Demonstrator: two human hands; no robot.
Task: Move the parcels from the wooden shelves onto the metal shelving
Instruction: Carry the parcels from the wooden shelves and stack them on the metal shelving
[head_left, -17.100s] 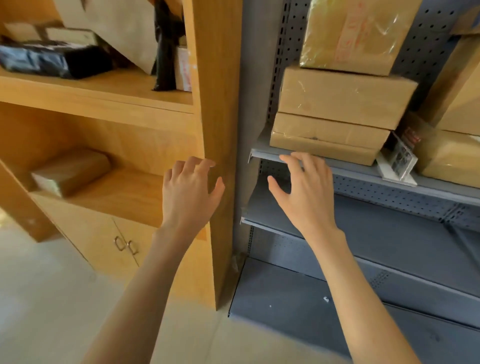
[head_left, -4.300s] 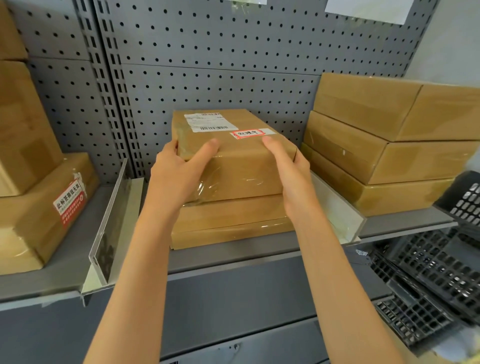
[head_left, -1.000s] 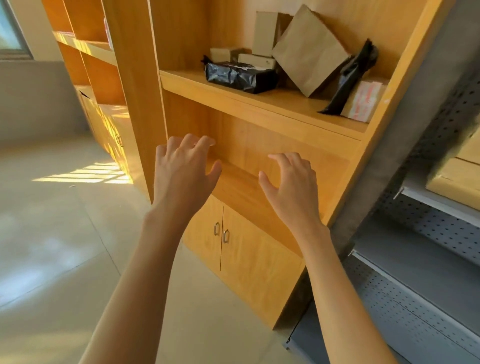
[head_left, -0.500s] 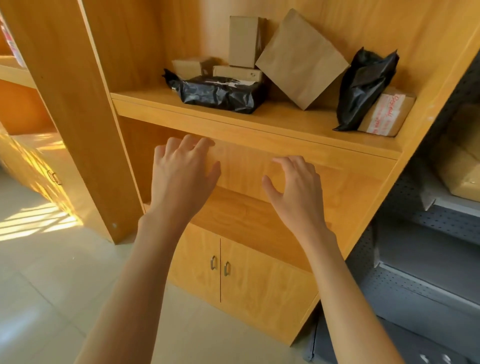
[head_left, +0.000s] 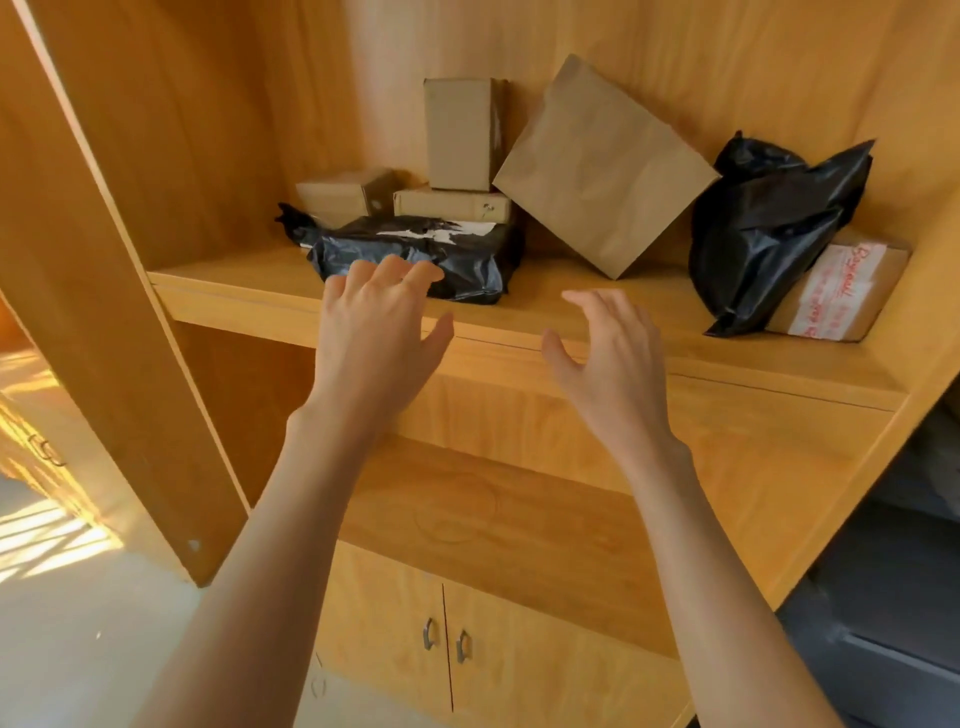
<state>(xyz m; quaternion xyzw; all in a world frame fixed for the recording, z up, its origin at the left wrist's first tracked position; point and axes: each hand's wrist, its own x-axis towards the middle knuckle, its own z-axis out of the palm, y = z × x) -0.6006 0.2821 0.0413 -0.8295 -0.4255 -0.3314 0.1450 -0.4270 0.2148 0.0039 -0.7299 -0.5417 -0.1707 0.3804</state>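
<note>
- Head view, what has changed: half a second ago both hands hung below the edge of the wooden shelf (head_left: 519, 317), level with the open bay under it. Now they have risen to that edge, and the view has closed in on the parcels.
- Left hand (head_left: 379, 332): raised in front of the flat black parcel (head_left: 441, 254), fingers spread and lightly bent, the tips overlapping its near face. Whether they touch it I cannot tell. The grip is spread and holds nothing.
- Right hand (head_left: 608, 358): beside the left and a little lower, over the bare front strip of the shelf. Its grip is also spread, thumb apart, empty.
- Where the parcels are: all are on the wooden shelf. Behind the black parcel lie two small brown boxes, with an upright box (head_left: 460, 132) on one of them. A brown paper bag (head_left: 597, 166) leans at the back. At the right a black bag (head_left: 769, 223) slumps against a taped box (head_left: 841, 291).
- Metal shelving (head_left: 898, 623): only a dark grey corner shows at lower right.
- What it means: in my judgement a new pick is opening, most likely on the flat black parcel. Nothing is lifted yet, so several carries remain.
</note>
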